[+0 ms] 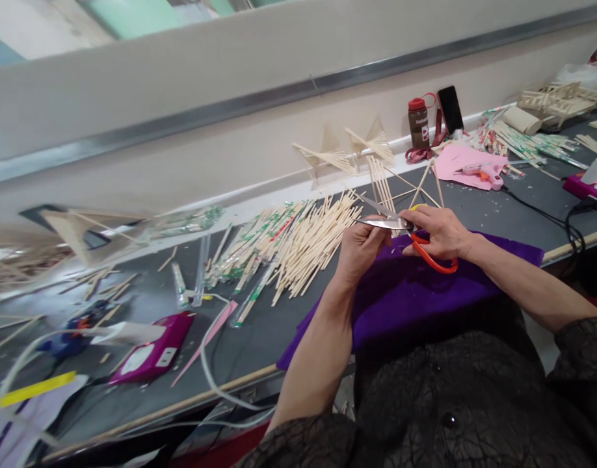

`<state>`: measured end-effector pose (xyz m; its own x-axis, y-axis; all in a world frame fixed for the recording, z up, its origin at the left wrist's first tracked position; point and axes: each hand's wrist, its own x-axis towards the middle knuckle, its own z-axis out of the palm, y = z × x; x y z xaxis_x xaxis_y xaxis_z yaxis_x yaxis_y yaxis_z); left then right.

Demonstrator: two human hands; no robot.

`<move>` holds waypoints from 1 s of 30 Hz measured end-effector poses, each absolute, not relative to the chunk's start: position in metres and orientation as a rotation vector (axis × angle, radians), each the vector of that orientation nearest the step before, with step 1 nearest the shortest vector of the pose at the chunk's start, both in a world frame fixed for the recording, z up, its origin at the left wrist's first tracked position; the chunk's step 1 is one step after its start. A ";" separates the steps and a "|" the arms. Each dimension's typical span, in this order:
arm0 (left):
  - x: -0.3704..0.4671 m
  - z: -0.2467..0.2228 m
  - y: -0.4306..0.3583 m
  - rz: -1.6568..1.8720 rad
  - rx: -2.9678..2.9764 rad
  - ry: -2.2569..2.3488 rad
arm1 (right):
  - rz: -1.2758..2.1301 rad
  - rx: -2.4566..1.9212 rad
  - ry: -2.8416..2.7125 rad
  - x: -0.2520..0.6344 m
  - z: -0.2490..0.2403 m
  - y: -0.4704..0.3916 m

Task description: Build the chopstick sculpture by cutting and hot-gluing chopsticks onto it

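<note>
My right hand (437,231) grips a pair of scissors (384,222) by its orange-red handles. The blades are parted and point left, over the fingers of my left hand (361,250). My left hand is closed in a pinch just below the blades; what lies in its fingers is hidden. Behind the blades, a row of thin wooden sticks (380,185) slants up, its lower end near my fingers. A purple cloth (400,312) lies under both hands, along the table edge. Left of my hands is a large pile of loose wooden sticks (318,250).
Sticks in plastic wrappers (254,244) lie left of the pile. A magenta power strip (155,348) with white cables sits at the front left. Twisted stick models (322,156) stand by the wall. Right are a bottle (418,123), a phone (450,109) and a glue gun (484,172).
</note>
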<state>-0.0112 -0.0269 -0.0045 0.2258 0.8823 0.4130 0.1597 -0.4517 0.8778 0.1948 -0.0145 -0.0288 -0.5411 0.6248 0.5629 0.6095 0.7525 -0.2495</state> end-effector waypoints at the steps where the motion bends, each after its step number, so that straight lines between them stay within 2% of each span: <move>1: -0.011 -0.004 -0.027 1.269 1.774 0.975 | 0.028 -0.934 -2.300 0.195 -0.029 -0.015; 10: -0.010 -0.008 -0.025 1.356 1.581 0.934 | 0.033 -0.992 -2.285 0.192 -0.027 -0.015; 30: -0.020 -0.017 -0.020 1.279 1.741 0.962 | 0.018 -0.866 -2.302 0.192 -0.032 -0.011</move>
